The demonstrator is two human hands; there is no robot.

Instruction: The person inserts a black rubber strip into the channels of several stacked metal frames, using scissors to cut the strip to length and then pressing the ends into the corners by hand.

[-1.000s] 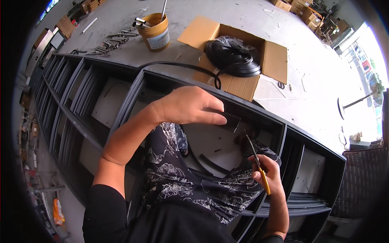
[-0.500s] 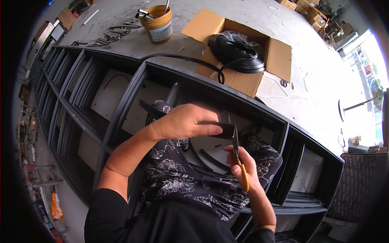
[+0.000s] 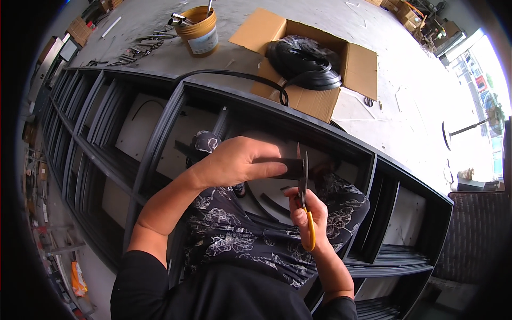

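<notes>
strip, black and flat: located between the two hands, above the frame opening. from my remote post i record the left hand pinching it, thumb on the near side, with a short end projecting past the thumb. the right hand is wrapped round scissors with yellow handles; their blades stand parted at that projecting end, points away from the body. i cannot tell whether either blade touches the strip.

hazards, in my judgement: the left thumb sits near the blades, so a slip of the strip or a hurried squeeze could bring skin into the cut. a loose pinch could let the end twist or fold, causing a slanted or ragged edge. a wide swing could knock the points on the metalwork.

surroundings: a dark metal frame surrounds the patterned trousers and, i judge, restricts leg movement. loose dark pieces lie inside the opening. beyond the far rail stands an open cardboard box with a black coil; a black loop arches over that rail and could obstruct a forward reach. a yellow bucket holding metal tubes stands farther off.
</notes>
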